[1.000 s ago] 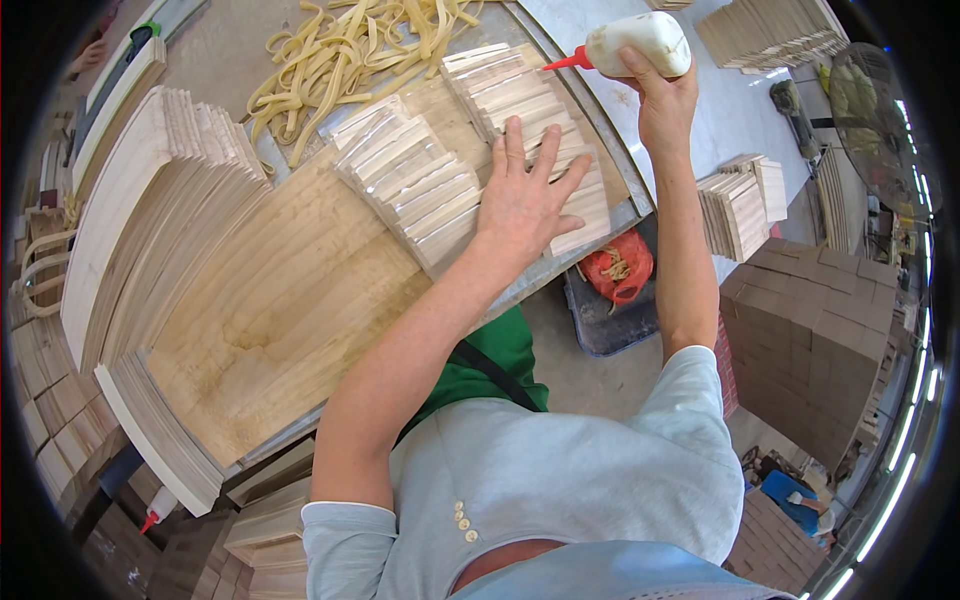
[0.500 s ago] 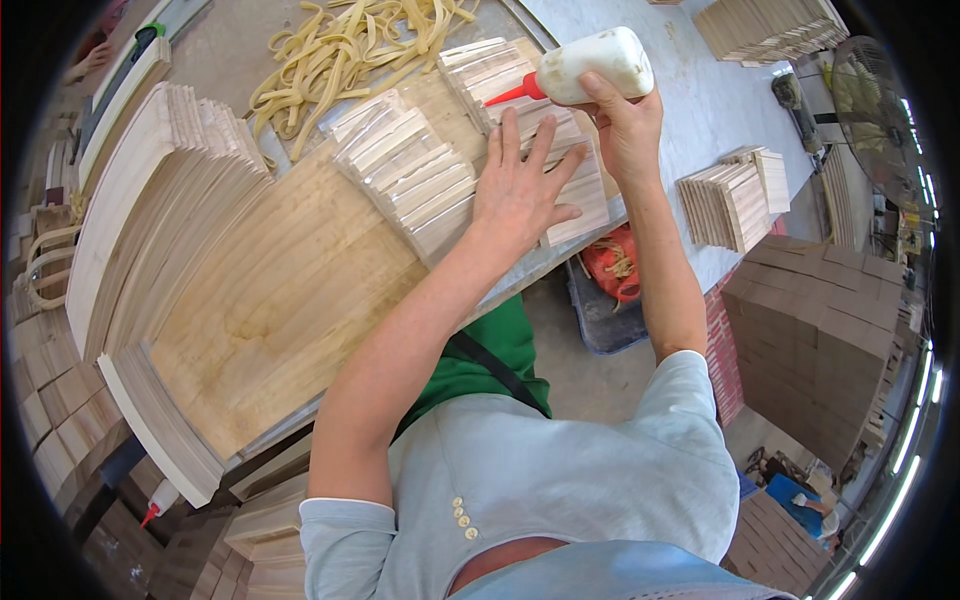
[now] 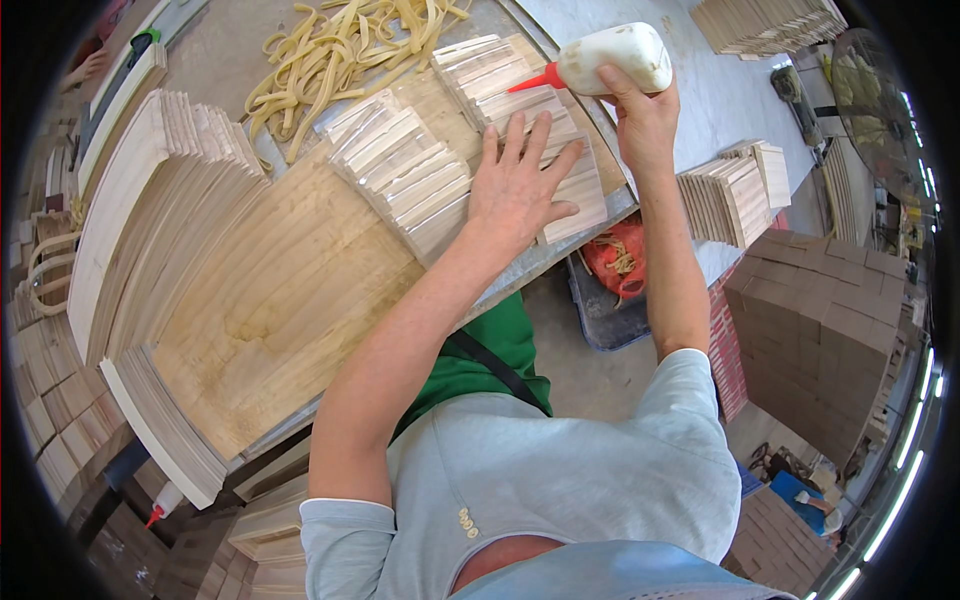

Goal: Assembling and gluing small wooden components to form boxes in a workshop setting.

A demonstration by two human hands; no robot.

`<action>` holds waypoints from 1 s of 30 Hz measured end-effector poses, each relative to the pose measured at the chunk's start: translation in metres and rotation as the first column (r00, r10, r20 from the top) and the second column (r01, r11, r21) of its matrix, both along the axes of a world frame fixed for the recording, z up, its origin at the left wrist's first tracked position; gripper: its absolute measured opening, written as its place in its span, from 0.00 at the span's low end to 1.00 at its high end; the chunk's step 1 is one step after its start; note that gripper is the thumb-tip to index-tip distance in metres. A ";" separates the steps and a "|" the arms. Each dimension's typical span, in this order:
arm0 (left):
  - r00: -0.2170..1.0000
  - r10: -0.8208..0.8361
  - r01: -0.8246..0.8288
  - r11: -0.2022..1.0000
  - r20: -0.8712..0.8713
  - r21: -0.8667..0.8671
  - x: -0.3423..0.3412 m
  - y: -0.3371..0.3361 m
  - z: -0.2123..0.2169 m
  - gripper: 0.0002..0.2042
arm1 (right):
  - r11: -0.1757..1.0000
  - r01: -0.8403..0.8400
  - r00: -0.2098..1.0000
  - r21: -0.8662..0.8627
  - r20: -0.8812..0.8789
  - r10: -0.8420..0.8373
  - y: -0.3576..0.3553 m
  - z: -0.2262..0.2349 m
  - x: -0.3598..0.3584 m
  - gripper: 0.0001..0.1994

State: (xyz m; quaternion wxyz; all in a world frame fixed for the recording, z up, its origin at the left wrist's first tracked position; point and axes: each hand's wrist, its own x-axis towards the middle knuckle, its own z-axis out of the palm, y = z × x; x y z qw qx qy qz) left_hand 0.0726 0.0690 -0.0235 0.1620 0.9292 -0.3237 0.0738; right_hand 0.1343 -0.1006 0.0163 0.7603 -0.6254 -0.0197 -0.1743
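My right hand (image 3: pixel 645 115) is closed round a white squeeze bottle (image 3: pixel 625 55), tipped on its side. Its red nozzle (image 3: pixel 538 78) points left, over the far part of a row of overlapping wooden slats (image 3: pixel 575 190). My left hand (image 3: pixel 515 190) lies spread on those slats, fingers apart, holding nothing. Just left of it is a second row of overlapping slats (image 3: pixel 405 170), with shiny wet-looking streaks across them. Both rows rest on a wooden board (image 3: pixel 290 310) on the table.
A heap of yellowish bands (image 3: pixel 350 60) lies at the far side. Curved wooden pieces (image 3: pixel 150 210) stand stacked at the left. At the right are a small stack of wooden blocks (image 3: pixel 730 195) and a fan (image 3: pixel 875 115). A dark bin (image 3: pixel 605 325) with a red bag sits below the table edge.
The bottle in my right hand has shifted a little to the right, its nozzle moving along with it. My left hand stays spread on the slats, nearly in place.
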 end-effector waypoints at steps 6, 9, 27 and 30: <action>0.999 0.000 0.001 1.000 0.046 -0.021 -0.001 0.000 -0.003 0.36 | 0.992 0.072 0.995 -0.100 0.079 -0.064 -0.023 0.012 0.004 0.23; 0.998 -0.001 0.002 1.000 0.064 -0.010 -0.001 0.000 -0.002 0.36 | 0.985 0.134 0.988 -0.106 0.096 -0.124 -0.029 0.014 0.000 0.21; 0.975 -0.070 0.055 0.996 0.211 0.073 -0.042 -0.015 0.015 0.22 | 0.992 -0.058 0.998 0.115 0.003 0.058 0.004 0.001 -0.035 0.24; 0.969 -0.062 0.046 0.996 0.239 0.072 -0.043 -0.016 0.015 0.20 | 0.992 -0.062 0.998 0.108 -0.012 0.064 0.007 -0.003 -0.034 0.24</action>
